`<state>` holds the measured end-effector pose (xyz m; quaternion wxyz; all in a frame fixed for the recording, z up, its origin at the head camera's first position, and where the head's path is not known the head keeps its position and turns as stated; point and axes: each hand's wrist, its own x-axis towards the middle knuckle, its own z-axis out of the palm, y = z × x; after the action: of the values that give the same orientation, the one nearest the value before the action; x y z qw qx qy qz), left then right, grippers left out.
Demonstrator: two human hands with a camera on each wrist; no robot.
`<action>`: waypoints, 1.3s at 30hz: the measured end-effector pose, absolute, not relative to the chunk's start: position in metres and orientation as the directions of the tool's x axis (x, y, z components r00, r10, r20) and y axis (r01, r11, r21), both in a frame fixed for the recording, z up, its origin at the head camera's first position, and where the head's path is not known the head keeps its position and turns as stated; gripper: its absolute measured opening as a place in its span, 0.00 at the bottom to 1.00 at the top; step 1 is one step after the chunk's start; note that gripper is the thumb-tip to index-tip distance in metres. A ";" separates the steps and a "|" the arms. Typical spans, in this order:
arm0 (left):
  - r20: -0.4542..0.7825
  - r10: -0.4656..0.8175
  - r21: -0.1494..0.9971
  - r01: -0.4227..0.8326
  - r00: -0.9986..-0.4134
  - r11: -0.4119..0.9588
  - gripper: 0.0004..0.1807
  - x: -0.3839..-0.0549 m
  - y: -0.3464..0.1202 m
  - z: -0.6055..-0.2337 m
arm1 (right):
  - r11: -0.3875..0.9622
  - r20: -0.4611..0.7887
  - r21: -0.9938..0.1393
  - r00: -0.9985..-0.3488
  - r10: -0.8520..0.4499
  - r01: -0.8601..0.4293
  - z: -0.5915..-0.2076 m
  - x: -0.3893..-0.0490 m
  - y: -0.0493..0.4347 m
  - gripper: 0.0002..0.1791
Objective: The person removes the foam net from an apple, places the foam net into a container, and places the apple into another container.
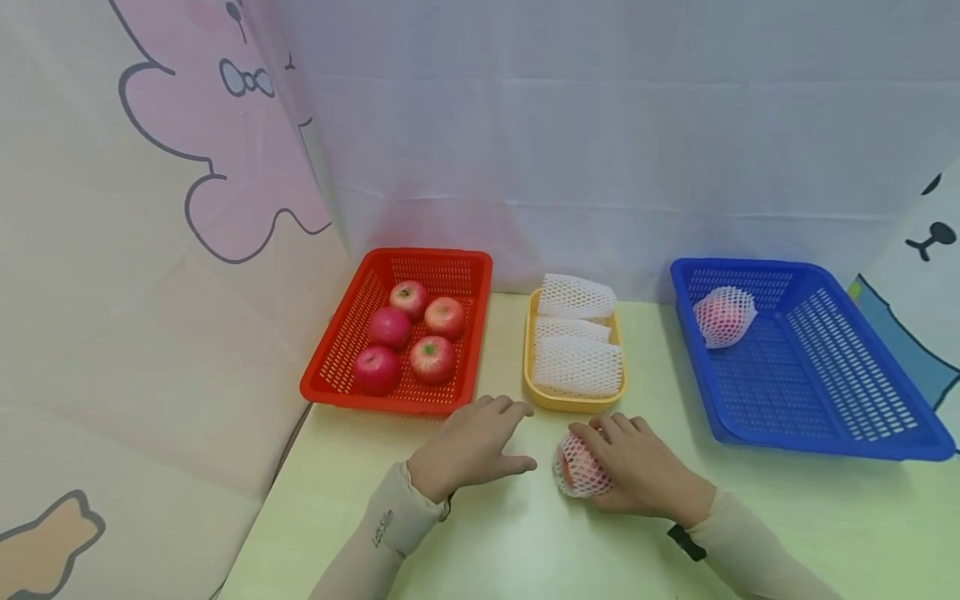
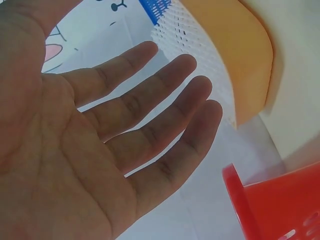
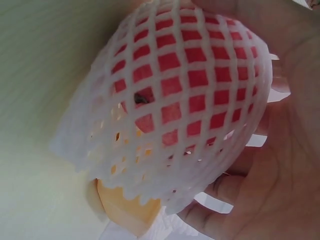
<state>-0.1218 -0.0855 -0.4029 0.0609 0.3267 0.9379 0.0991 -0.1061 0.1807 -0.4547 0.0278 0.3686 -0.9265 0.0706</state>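
Observation:
My right hand (image 1: 643, 468) grips an apple (image 1: 576, 468) wrapped in a white foam net (image 3: 170, 95), low over the table in front of the yellow basket. In the right wrist view red skin and a dark stem show through the mesh, with fingers and thumb curled round its side. My left hand (image 1: 476, 446) is held apart to the left, fingers extended and palm bare in the left wrist view. Several foam nets (image 1: 577, 365) lie in the yellow basket (image 1: 572, 403). Several bare apples (image 1: 432, 358) sit in the red basket (image 1: 390, 403).
At the right stands a blue basket (image 1: 795, 383) with one netted apple (image 1: 724, 317) in its back left corner. All the baskets rest on a pale green table (image 1: 510, 550). White cloth (image 1: 600, 167) hangs behind, and a printed cloth (image 1: 150, 333) bounds the left side.

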 end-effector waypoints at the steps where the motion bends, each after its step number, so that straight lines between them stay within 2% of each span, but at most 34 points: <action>1: -0.054 0.623 0.227 0.598 -0.780 0.769 0.35 -0.122 -0.085 -0.403 | 0.720 0.101 -0.109 -0.728 -0.678 -0.685 -0.456 -0.106 0.181 0.48; 11: -0.050 0.627 0.232 0.601 -0.778 0.765 0.34 -0.120 -0.085 -0.405 | 0.713 0.131 -0.103 -0.720 -0.682 -0.694 -0.455 -0.104 0.181 0.52; 21: -0.067 0.620 0.237 0.592 -0.781 0.771 0.34 -0.119 -0.086 -0.404 | 0.728 0.089 -0.129 -0.739 -0.668 -0.674 -0.453 -0.102 0.184 0.61; 28: -0.092 0.618 0.246 0.583 -0.781 0.774 0.33 -0.119 -0.085 -0.403 | 0.726 0.071 -0.161 -0.741 -0.667 -0.669 -0.456 -0.100 0.186 0.62; 32: -0.099 0.616 0.246 0.581 -0.781 0.776 0.33 -0.118 -0.084 -0.403 | 0.720 0.073 -0.177 -0.738 -0.671 -0.671 -0.458 -0.099 0.185 0.60; 39: -0.099 0.619 0.211 0.591 -0.780 0.779 0.33 -0.115 -0.083 -0.410 | 0.715 0.121 -0.194 -0.739 -0.662 -0.672 -0.465 -0.099 0.183 0.51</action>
<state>-0.1151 -0.0830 -0.4100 0.0814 0.3219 0.9395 0.0844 -0.0992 0.1833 -0.4648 0.0212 0.3603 -0.9257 0.1133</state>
